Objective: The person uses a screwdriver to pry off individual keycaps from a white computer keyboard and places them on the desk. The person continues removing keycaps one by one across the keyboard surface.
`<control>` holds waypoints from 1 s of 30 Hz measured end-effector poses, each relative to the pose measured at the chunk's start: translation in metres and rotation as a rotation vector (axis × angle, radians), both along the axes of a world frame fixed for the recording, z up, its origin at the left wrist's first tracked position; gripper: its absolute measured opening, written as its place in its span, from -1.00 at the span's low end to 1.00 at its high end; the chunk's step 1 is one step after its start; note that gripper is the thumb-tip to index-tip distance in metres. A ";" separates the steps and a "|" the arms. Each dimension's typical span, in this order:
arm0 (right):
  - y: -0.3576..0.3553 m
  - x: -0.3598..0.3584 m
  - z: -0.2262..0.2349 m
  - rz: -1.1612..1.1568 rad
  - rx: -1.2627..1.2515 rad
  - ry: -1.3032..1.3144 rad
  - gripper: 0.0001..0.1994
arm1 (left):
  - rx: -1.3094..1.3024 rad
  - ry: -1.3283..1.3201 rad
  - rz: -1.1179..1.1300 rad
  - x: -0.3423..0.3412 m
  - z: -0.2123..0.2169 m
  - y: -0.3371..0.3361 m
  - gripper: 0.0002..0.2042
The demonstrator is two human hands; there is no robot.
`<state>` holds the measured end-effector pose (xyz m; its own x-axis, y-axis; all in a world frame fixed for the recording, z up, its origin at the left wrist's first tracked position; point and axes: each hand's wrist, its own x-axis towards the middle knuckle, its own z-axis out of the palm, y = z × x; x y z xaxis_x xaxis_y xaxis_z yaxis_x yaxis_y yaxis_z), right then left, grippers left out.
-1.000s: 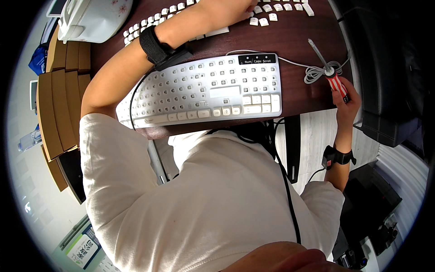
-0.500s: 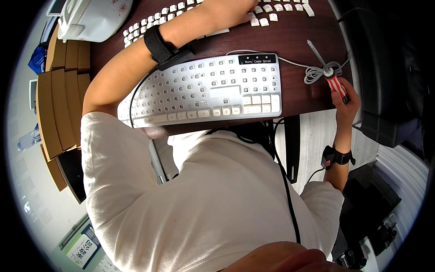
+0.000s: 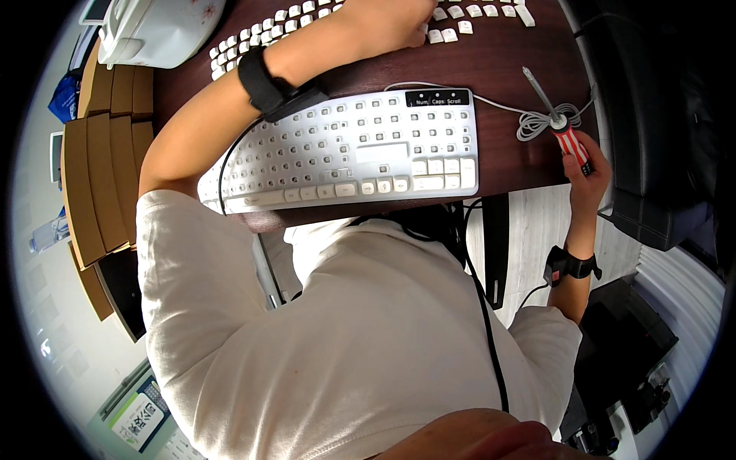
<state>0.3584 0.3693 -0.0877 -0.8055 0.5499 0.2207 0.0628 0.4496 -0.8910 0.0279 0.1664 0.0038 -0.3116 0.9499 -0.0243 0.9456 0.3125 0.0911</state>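
My left hand (image 3: 391, 24) reaches across to the far side of the table, its fingers curled down beside loose white keycaps (image 3: 456, 12). The top edge cuts part of it off, so whatever it grips is hidden. In my right hand (image 3: 589, 170), at the table's right edge, is a screwdriver (image 3: 567, 142) with a red-and-white striped handle, its shaft pointing up and away. A white keyboard (image 3: 381, 153) lies between my arms. Most of its switches are bare; keycaps sit on the near row and the near right block. My left forearm covers its far left part.
The keyboard's coiled grey cable (image 3: 529, 127) lies by the screwdriver shaft. A white appliance with a flower pattern (image 3: 157, 34) stands at the far left. Brown cardboard boxes (image 3: 88, 169) are stacked left of the table (image 3: 510, 157). A black chair (image 3: 652, 184) is at the right.
A long white keycap that showed under my left forearm no longer shows. My left wrist has shifted slightly left. My right hand keeps the screwdriver in place.
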 end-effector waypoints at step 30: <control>-0.005 -0.002 0.005 -0.003 -0.016 0.029 -0.61 | -0.098 0.104 -0.053 0.008 -0.005 0.011 -0.75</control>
